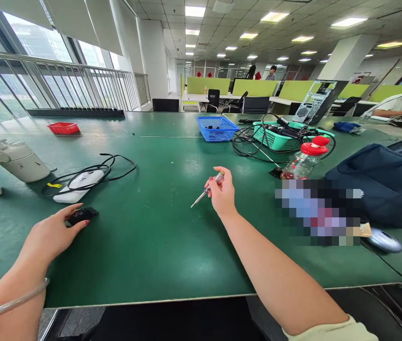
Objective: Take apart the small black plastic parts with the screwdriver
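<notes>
My right hand is raised over the green table, fingers pinched round a small screwdriver with a clear handle; its metal tip points down and left. My left hand rests on the table at the left, fingertips touching a small black device. Just beyond that device lies a white device wrapped in a black cable.
A beige appliance lies at far left, a red tray behind it. A blue basket, a green basket with cables, a red-capped bottle and a dark bag stand to the right. A person sits at far right.
</notes>
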Motion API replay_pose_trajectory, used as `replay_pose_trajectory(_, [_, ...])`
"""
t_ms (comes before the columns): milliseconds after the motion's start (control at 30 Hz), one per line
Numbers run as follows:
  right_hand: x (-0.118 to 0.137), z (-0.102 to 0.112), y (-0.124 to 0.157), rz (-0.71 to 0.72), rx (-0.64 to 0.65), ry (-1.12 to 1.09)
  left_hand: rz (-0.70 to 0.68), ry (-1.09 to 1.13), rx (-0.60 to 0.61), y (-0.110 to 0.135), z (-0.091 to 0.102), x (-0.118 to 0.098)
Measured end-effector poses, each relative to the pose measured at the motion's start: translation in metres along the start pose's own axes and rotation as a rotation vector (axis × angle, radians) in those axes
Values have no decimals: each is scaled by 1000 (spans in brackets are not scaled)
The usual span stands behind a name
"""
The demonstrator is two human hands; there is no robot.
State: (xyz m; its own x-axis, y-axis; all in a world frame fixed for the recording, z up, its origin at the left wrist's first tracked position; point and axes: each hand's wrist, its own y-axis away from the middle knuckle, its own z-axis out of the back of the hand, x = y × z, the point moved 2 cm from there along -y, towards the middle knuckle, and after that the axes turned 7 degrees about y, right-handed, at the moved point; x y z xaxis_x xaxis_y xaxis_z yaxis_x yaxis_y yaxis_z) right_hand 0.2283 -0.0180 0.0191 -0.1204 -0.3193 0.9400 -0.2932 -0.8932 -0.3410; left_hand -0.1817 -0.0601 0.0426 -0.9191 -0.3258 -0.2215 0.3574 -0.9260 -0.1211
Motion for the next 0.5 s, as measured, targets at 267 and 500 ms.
replay_pose_trajectory(267, [4, -3, 1, 33, 25, -26, -171, -72, 126, 8, 3, -37])
replay_pose_trajectory(500, [17, -1, 9, 188, 14, -31, -798, 265, 288, 35, -29, -171])
